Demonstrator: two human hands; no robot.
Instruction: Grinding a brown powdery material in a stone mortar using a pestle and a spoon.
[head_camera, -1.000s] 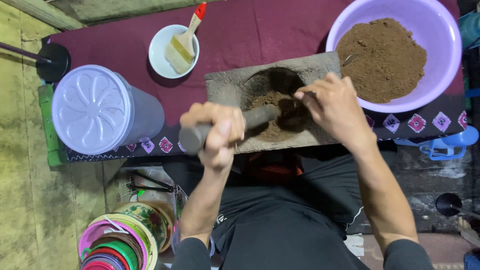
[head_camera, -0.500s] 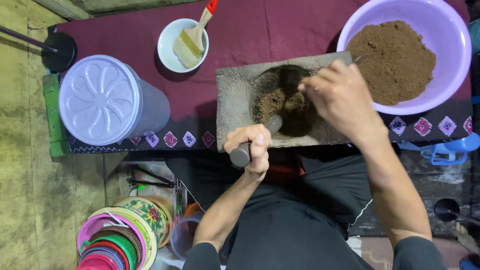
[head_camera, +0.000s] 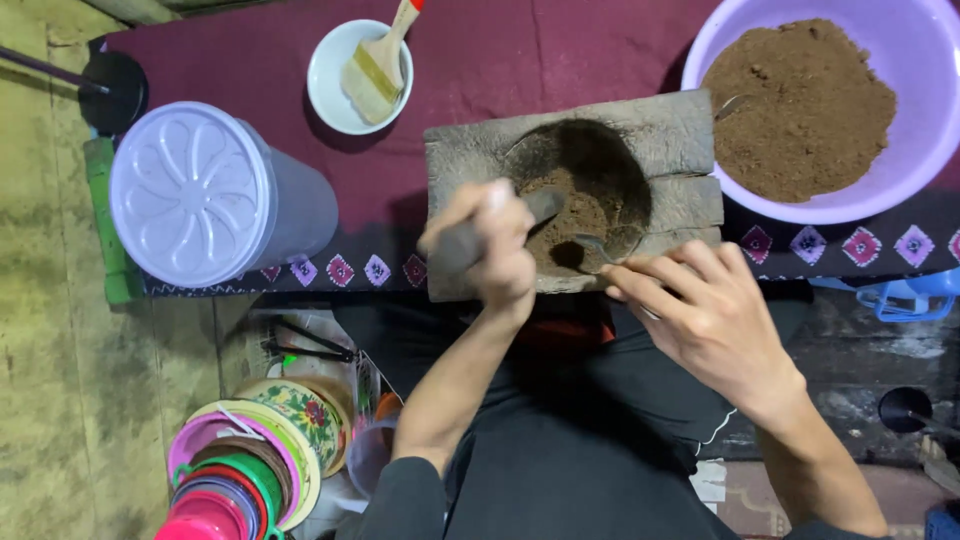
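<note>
Brown powder (head_camera: 580, 215) fills only part of the round hollow in the stone mortar slab (head_camera: 670, 125) on the tabletop (head_camera: 560, 50); it already looks fine, with more heaped in the purple basin (head_camera: 925, 110). The left hand (head_camera: 490, 245) is closed around a grey pestle (head_camera: 545, 205). The right hand (head_camera: 705, 315) pinches a thin spoon (head_camera: 595, 245), its handle hidden.

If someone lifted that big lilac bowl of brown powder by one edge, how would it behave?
The lilac bowl looks like thin plastic, so its rim would probably flex. It holds a big heap of brown powder, so it is likely heavy for its kind. Tilted, the loose powder would probably slide and spill, perhaps toward the stone mortar beside it.
</note>
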